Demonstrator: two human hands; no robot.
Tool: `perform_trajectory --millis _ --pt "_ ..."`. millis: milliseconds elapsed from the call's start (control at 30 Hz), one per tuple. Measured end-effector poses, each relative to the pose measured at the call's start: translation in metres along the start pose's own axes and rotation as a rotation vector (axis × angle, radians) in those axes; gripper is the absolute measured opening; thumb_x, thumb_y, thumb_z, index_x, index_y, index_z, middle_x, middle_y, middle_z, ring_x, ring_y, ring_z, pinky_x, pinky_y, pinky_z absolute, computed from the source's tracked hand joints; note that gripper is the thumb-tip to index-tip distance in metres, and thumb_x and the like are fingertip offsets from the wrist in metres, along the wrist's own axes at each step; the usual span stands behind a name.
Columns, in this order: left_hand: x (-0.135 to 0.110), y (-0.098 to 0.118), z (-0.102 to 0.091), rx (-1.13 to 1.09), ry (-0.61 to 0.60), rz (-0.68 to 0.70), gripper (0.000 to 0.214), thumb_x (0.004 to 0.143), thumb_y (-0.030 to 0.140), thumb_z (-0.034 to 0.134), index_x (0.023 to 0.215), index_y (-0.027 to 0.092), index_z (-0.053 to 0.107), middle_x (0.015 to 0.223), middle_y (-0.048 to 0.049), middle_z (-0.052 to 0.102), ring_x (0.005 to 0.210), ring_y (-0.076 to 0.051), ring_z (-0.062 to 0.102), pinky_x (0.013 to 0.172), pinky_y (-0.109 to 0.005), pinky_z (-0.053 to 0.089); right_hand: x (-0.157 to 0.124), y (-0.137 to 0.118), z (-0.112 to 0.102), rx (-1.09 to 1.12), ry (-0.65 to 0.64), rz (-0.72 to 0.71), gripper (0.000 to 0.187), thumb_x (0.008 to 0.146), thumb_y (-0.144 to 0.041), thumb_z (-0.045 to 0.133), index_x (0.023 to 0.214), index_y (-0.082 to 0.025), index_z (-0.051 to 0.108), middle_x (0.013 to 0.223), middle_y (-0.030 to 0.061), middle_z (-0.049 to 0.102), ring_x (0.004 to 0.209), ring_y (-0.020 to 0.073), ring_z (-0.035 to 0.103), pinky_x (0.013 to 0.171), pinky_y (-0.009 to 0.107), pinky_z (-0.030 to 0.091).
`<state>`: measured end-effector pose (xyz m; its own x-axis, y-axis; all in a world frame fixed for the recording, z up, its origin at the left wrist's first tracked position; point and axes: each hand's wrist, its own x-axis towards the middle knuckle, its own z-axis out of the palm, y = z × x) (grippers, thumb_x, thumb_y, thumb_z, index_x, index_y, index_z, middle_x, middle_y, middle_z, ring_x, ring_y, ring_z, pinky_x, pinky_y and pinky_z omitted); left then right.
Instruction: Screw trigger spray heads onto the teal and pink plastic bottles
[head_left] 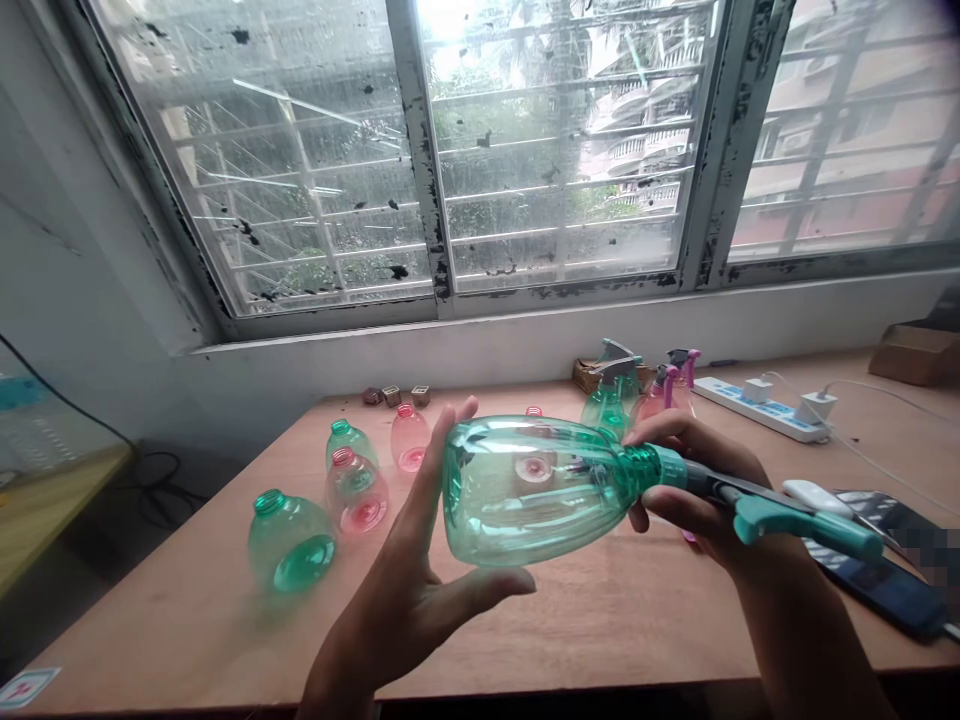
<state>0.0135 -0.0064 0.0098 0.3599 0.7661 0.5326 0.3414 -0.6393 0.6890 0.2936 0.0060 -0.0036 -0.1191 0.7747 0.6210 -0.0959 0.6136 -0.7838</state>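
I hold a clear green spray bottle (525, 490) sideways above the wooden table (225, 620). My left hand (416, 580) is under its base, fingers spread and cupping it. Around the neck, where the teal and grey trigger head (780, 510) joins, my right hand (697, 490) is closed. The trigger points right. On the table to the left stand two green bottles (291, 540) (346, 440) and two pink bottles (357, 490) (409, 437), all without heads.
Behind the held bottle stand finished sprayers, green (609, 395) and pink (671, 385). A white power strip (757, 405) with chargers lies at the right. A phone (885, 590) lies near the front right edge. A cardboard box (915, 350) sits far right. A window runs behind.
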Motion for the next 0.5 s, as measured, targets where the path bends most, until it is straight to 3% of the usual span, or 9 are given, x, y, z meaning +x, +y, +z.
perform_trajectory --millis 167,300,400,500 --pt "-0.0026 -0.0012 0.0013 0.080 0.004 0.047 0.106 0.093 0.029 0.073 0.159 0.055 -0.006 0.174 -0.0001 0.020 0.158 -0.036 0.020 0.123 -0.062 0.031 0.0005 -0.0018 0.0018 -0.009 0.030 -0.001 0.031 0.083 -0.041 0.086 0.102 -0.024 0.069 0.059 -0.0018 0.069 0.047 0.0158 0.062 0.039 0.023 0.046" --pt "-0.0037 -0.0034 0.0036 0.060 -0.019 0.047 0.117 0.088 0.035 0.079 0.158 0.053 -0.013 0.175 -0.0012 0.012 0.158 -0.037 0.021 0.125 -0.063 0.027 0.0006 -0.0010 0.0005 -0.066 -0.018 -0.012 0.029 0.083 -0.038 0.086 0.101 -0.023 0.069 0.063 -0.0015 0.068 0.050 0.0158 0.063 0.040 0.023 0.047" --pt "-0.0029 -0.0034 0.0045 0.058 -0.021 0.006 0.121 0.082 0.046 0.083 0.161 0.047 -0.008 0.175 -0.0043 0.013 0.158 -0.040 0.019 0.125 -0.062 0.027 0.0006 0.0010 -0.0003 -0.134 -0.029 -0.052 0.031 0.082 -0.038 0.088 0.102 -0.024 0.069 0.068 -0.0019 0.067 0.054 0.0150 0.063 0.046 0.024 0.048" --pt "-0.0004 -0.0020 0.0053 0.063 0.010 -0.026 0.105 0.085 0.049 0.079 0.163 0.043 0.009 0.173 -0.0067 0.023 0.155 -0.041 0.030 0.123 -0.059 0.035 0.0002 0.0036 -0.0002 -0.146 -0.026 -0.059 0.030 0.084 -0.035 0.086 0.105 -0.027 0.067 0.070 -0.0034 0.066 0.057 0.0145 0.062 0.051 0.025 0.049"
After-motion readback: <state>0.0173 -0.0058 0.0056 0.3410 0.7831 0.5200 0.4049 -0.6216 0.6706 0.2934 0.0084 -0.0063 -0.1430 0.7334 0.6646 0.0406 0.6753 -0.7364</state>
